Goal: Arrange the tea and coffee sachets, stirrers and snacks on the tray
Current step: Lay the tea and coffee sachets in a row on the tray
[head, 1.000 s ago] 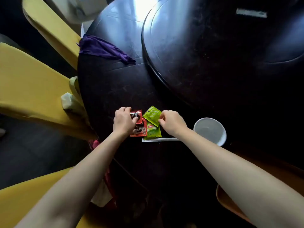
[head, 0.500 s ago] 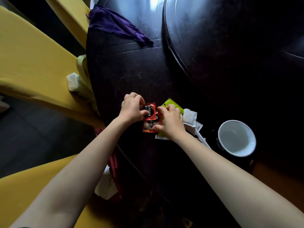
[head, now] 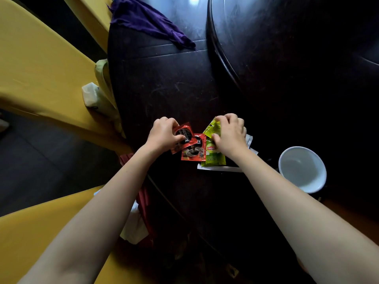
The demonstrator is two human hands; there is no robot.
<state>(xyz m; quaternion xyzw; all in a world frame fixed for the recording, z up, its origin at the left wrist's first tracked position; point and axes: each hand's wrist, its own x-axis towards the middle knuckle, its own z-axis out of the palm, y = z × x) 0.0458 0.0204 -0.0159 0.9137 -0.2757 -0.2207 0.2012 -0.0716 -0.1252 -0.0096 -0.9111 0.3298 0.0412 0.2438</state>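
Two red coffee sachets lie overlapped on the dark table. My left hand (head: 164,134) pinches the upper red coffee sachet (head: 185,135), tilted over the lower red sachet (head: 193,151). Right of them are two green tea sachets. My right hand (head: 230,135) grips the upper green tea sachet (head: 212,128), which overlaps the lower green Lipton sachet (head: 213,155). A white paper-wrapped stirrer (head: 219,168) lies under the sachets' near edge. White sachets (head: 249,140) peek out from under my right hand. No tray can be made out in the dark.
A white bowl (head: 302,169) stands to the right. A purple cloth (head: 147,21) lies at the table's far left edge. A large dark round turntable (head: 287,48) fills the far right. Yellow-covered chairs (head: 41,68) stand left, one holding a tissue pack (head: 90,95).
My right hand has moved right and up, off the lower sachets, and now holds the upper green sachet. My left hand keeps its pinch on the red sachet. The camera dipped closer.
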